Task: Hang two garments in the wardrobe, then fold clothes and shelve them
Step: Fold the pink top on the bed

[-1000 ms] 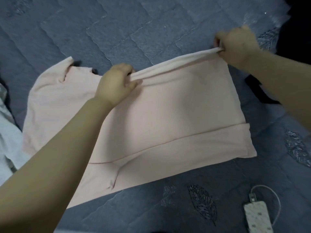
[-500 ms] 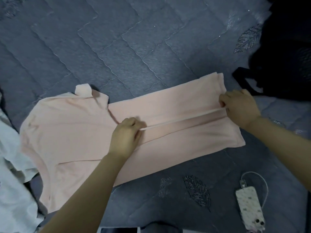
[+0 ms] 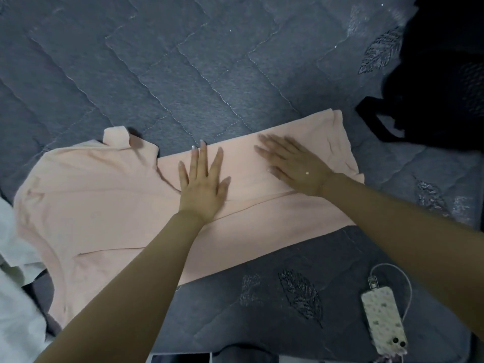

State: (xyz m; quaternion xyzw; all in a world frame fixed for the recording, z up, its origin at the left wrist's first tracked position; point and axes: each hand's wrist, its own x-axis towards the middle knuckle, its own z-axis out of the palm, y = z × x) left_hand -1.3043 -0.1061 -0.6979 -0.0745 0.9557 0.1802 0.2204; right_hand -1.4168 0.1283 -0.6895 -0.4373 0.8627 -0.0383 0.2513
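Note:
A pale pink top (image 3: 104, 200) lies flat on the grey quilted bedspread (image 3: 183, 74), its far side folded over toward me into a long strip. My left hand (image 3: 203, 184) lies flat on the fold near its middle, fingers straight and spread. My right hand (image 3: 293, 166) presses flat on the fold's right part, fingers pointing left. Neither hand grips the cloth. The top's collar (image 3: 116, 137) sticks up at the upper left.
White cloth (image 3: 15, 297) is heaped at the left edge. A black garment or bag (image 3: 440, 87) lies at the upper right. A phone in a patterned case (image 3: 383, 320) with a white cable rests at the lower right.
Both hands carried the top's far edge toward me, laid it down and let go. They now lie flat on the fold instead of pinching the hem.

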